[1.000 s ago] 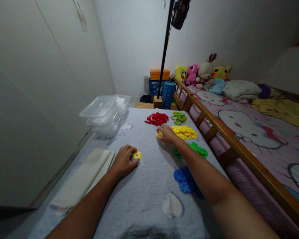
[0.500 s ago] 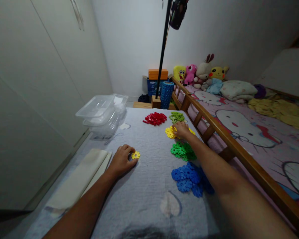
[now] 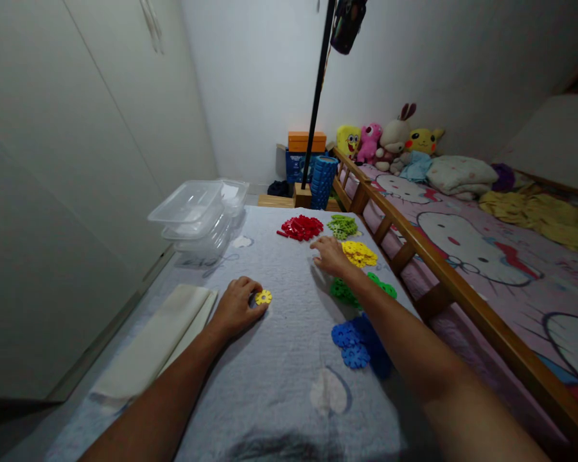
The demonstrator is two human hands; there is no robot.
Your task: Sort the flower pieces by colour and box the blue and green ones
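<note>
My left hand (image 3: 235,309) rests on the grey blanket (image 3: 279,385), its fingertips closed on a single yellow flower-shaped disc (image 3: 263,297). My right hand (image 3: 330,255) reaches forward and lies just left of a pile of yellow discs (image 3: 361,254). Its fingers are drawn together, and I cannot see what is between them. My right forearm crosses a dark green pile (image 3: 341,290) and hides part of a blue pile (image 3: 351,340). A red pile (image 3: 302,227) and a light green pile (image 3: 343,226) lie farther back.
Stacked clear plastic containers (image 3: 197,208) stand at the back left. A folded white cloth (image 3: 158,340) lies at the left edge. A wooden bed rail (image 3: 414,240) runs along the right side. A black pole (image 3: 315,96), a blue roller (image 3: 324,183) and plush toys (image 3: 390,138) are behind.
My right hand went from left of the yellow pile onto it, then came back to its left side. My left hand stayed on the yellow disc.
</note>
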